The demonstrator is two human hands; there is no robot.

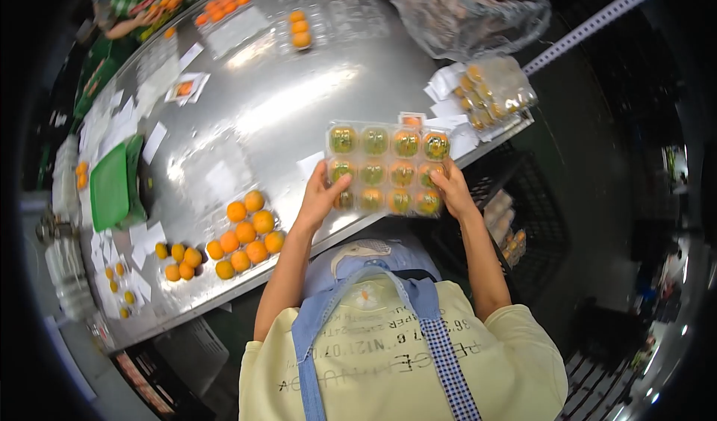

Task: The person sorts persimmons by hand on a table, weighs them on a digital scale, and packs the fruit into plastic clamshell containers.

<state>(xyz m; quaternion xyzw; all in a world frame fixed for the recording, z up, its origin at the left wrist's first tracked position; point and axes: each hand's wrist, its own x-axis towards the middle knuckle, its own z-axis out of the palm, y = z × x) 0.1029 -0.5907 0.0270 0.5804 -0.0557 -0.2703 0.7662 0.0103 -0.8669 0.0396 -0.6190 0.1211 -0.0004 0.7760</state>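
I hold a clear plastic pack [388, 159] of green-and-orange citrus fruit by its two short sides, above the table's near edge. Its lid looks closed, and the fruits sit in rows of cups. My left hand [321, 197] grips the left side with the thumb on top. On the right side my right hand [452, 191] does the same, thumb over the plastic. Fingers beneath the pack are hidden. Just beyond the pack lies a small printed label [411, 119]. To the left, orange fruits [245, 233] fill a clear tray at the table edge.
Filled packs [489, 92] are stacked at the table's right corner, near a plastic-lined container [470, 10]. A green basket [112, 189] and loose fruits [179, 262] are at left. Black crates [534, 227] stand below right. Another person [138, 10] handles fruit at the far left.
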